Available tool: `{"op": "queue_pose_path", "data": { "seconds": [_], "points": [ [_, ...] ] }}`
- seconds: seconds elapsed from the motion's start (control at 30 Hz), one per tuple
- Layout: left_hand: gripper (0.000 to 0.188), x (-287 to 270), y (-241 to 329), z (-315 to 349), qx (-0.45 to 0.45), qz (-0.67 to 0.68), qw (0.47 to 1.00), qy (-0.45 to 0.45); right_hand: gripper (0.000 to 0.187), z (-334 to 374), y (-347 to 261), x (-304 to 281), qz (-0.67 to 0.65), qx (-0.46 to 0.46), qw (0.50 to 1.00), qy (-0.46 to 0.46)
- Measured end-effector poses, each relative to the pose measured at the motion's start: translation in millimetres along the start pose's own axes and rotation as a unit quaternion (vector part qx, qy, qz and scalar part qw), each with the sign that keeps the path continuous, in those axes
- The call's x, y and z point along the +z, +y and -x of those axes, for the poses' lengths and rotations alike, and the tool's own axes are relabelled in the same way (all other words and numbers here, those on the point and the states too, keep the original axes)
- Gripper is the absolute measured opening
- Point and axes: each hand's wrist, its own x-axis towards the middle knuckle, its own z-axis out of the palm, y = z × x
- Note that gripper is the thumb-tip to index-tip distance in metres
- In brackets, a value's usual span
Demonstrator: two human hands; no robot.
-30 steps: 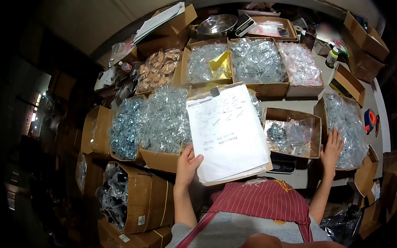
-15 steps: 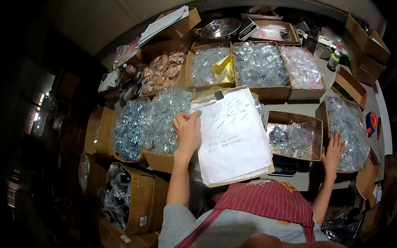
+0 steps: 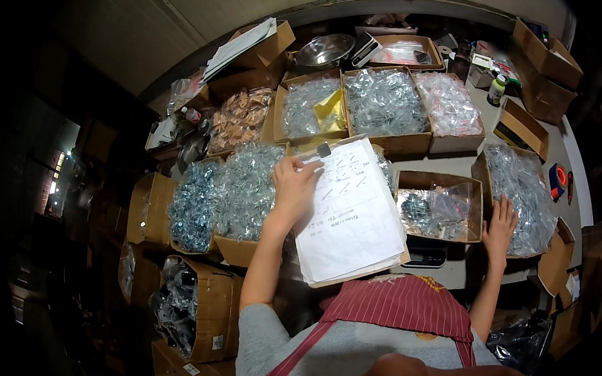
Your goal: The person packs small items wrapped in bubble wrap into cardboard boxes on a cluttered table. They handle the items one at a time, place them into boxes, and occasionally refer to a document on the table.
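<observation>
A clipboard [image 3: 348,243] with handwritten white sheets under a black clip lies tilted in front of me, over the boxes behind it. My left hand [image 3: 294,188] is at its upper left, with a finger reaching onto the written lines near the clip. I see nothing held in it; some of its fingers are curled out of sight. My right hand [image 3: 500,226] lies open, fingers spread, on the near left edge of a carton of clear bags [image 3: 522,193] filled with grey metal parts. Between the hands stands a small open carton [image 3: 476,209] with loose parts and plastic bags.
Cartons of bagged metal parts [image 3: 385,102] line the back, beside bags of copper-coloured pieces [image 3: 241,116]. A metal bowl [image 3: 326,50] stands behind them. On the right are a green-capped bottle [image 3: 497,90] and a tape roll [image 3: 558,180]. A carton of dark bagged parts [image 3: 215,308] stands lower left.
My left hand has moved from the clipboard's left edge up and right onto the written lines near the clip. My right hand stays on the carton. The whole view has shifted slightly.
</observation>
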Motion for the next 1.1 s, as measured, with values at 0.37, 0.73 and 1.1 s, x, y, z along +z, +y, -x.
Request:
{"op": "queue_pose_path", "data": {
  "seconds": [0.37, 0.73, 1.1],
  "points": [
    [0.026, 21, 8, -35, 0.065, -0.014, 0.994, -0.081, 0.066, 1, -1, -2, -0.005, -0.001, 1.0, 0.0],
    [0.026, 22, 20, -71, 0.092, 0.026, 0.982, -0.165, 0.066, 1, -3, -5, -0.014, 0.001, 1.0, 0.008],
    [0.03, 36, -1, -63, 0.112, 0.023, 0.974, -0.194, 0.067, 0, 1, 3, -0.014, -0.003, 1.0, 0.01]
  ]
}}
